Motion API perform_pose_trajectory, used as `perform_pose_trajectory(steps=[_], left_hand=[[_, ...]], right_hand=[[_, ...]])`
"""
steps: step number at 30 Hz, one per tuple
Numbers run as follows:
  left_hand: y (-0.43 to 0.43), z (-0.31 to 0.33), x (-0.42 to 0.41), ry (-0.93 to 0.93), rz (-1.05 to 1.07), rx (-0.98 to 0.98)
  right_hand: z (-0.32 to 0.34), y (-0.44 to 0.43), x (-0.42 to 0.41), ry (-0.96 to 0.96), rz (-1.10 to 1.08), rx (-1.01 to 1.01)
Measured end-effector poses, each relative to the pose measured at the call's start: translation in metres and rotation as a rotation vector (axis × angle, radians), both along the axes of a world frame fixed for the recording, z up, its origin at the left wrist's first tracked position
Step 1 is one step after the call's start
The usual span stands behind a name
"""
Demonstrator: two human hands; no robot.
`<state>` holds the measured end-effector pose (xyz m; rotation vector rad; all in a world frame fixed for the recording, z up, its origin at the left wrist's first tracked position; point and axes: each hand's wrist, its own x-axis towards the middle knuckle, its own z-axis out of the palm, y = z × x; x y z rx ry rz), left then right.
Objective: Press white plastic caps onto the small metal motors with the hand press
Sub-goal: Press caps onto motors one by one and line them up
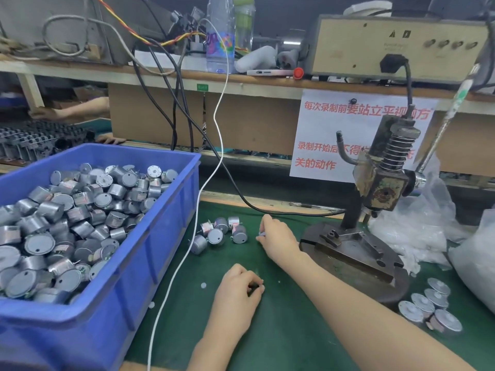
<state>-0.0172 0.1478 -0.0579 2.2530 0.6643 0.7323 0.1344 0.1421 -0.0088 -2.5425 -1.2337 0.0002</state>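
The right hand (277,238) has its grip narrowed to a pinch: thumb and forefinger hold a small pale piece (262,233), too blurred to say whether it is a cap. The hand hovers low over the green surface (281,330), between a loose cluster of motors (218,232) on its left and the round base (348,253) of the hand press (383,183) on its right.

The left hand (237,290) lies nearer the body, knuckles up, fingers curled in. A dark spot shows at the fingertips, but I cannot tell whether this grip holds anything.

Two white discs (203,285) lie apart on the surface left of that hand. A white cable (184,253) runs down past them, beside the blue bin (150,263), which is heaped with more motors (67,223).

The press stands upright at the right, its spring and lever above the base, nothing under the ram. A black cable (267,210) runs to its column. In front of the base, near the surface's edge, sits a group of flat-faced motors (428,303). A clear plastic bag (417,228) lies crumpled behind the press.
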Motion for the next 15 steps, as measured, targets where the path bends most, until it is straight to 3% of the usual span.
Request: perform_pose_trajectory(steps=[3,5,10,15], left_hand=[[-0.001,0.001,0.000,-0.007,0.018,-0.012],[-0.001,0.003,0.000,-0.008,0.019,-0.008],[-0.002,0.004,-0.001,-0.016,0.016,-0.001],[0.002,0.009,-0.004,-0.076,0.088,-0.105]], right_hand=[[0.000,-0.008,-0.008,-0.118,0.001,-0.013],[0.000,-0.016,-0.015,-0.126,0.008,0.080],[-0.005,-0.046,-0.039,0.146,0.033,0.327],[-0.018,-0.076,-0.050,0.348,0.066,0.396]])
